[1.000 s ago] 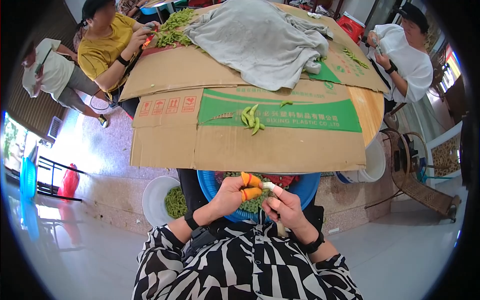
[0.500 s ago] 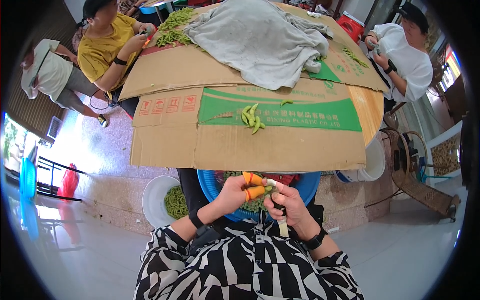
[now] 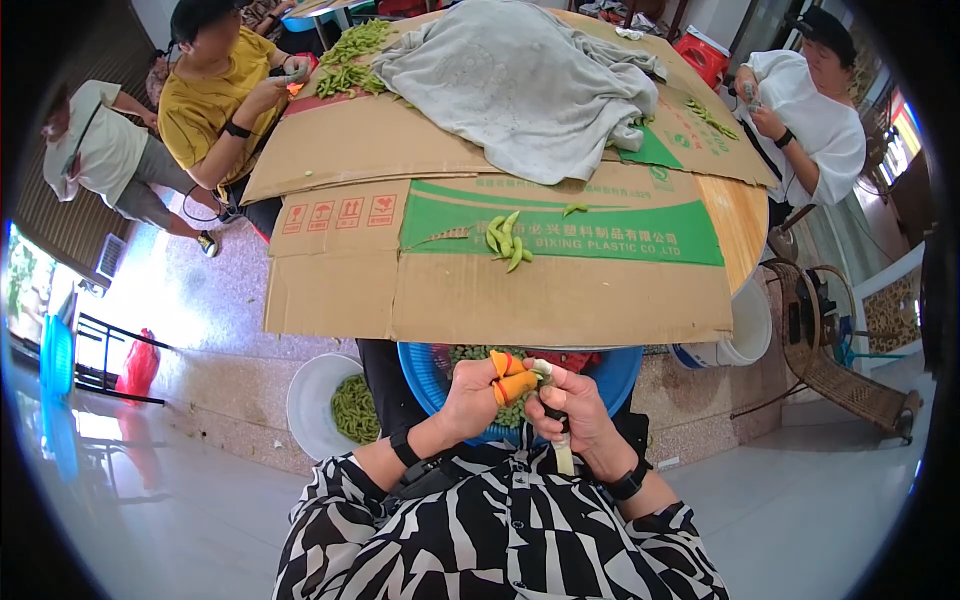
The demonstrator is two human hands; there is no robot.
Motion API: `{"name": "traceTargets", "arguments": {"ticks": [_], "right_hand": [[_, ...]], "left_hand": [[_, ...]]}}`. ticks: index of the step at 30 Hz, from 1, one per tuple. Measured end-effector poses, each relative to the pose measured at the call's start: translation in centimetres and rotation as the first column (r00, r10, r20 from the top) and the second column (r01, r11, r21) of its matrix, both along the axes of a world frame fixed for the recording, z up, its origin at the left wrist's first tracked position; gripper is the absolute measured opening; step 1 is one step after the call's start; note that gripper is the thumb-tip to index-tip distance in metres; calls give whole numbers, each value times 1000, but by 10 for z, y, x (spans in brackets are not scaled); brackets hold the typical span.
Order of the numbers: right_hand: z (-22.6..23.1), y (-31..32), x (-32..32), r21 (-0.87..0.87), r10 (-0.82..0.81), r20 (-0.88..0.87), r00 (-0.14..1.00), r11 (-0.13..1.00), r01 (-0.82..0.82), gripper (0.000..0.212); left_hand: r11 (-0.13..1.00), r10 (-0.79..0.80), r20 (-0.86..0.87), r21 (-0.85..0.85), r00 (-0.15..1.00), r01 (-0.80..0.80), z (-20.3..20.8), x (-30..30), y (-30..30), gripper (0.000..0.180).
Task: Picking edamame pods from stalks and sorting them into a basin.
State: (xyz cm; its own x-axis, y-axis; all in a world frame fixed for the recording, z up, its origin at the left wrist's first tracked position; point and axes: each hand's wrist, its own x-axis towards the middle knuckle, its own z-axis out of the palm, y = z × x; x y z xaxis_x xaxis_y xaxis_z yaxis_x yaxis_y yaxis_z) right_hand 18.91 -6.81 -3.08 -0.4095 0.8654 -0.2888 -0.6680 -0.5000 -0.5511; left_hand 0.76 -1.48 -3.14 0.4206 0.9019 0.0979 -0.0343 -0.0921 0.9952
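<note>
In the head view, we see both bare hands meeting at the lower centre of the frame, over the round blue plastic basin [image 3: 624,388] with its loose pale-green beans [image 3: 513,414]. Our left hand [image 3: 468,398], capped on two digits with orange finger covers [image 3: 515,387], pinches a small green piece [image 3: 542,378], apparently a pod. That piece lies just right of the covers and up-left of our right hand [image 3: 580,402], right at the meeting fingertips, so neither hand is clearly nearer; its long axis is too small for us to tell.

Our right hand is curled around a slim black-and-pale tool [image 3: 557,411], whose pale end hangs downward, while its white-wrapped finger [image 3: 545,367] points left to the piece. Both forearms rise from the lower edge and angle inward, wrists bent little.

Above, curved green pods [image 3: 508,240] lie on the flat brown cardboard [image 3: 560,310] covering the counter [image 3: 738,230].
</note>
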Motion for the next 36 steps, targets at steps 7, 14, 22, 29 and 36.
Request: {"name": "traceTargets", "arguments": {"ticks": [7, 14, 22, 29, 36], "right_hand": [[14, -1, -12, 83, -115, 117, 986, 991, 106, 43], [14, 1, -11, 195, -159, 250, 955, 974, 112, 39], [5, 1, -7, 326, -287, 542, 790, 938, 117, 24], [-19, 3, 11, 516, -474, 670, 572, 851, 101, 15], [-3, -2, -7, 600, -501, 738, 452, 794, -99, 17]], "left_hand": [[921, 94, -75, 385, 993, -58, 3, 8, 3, 12], [944, 64, 284, -328, 957, 34, 9, 10, 1, 14], [992, -125, -139, -3, 982, 126, 1, 0, 1, 17], [854, -371, -71, -417, 926, 310, 15, -18, 7, 13], [956, -267, -214, -181, 940, 230, -3, -22, 0, 15]]}}
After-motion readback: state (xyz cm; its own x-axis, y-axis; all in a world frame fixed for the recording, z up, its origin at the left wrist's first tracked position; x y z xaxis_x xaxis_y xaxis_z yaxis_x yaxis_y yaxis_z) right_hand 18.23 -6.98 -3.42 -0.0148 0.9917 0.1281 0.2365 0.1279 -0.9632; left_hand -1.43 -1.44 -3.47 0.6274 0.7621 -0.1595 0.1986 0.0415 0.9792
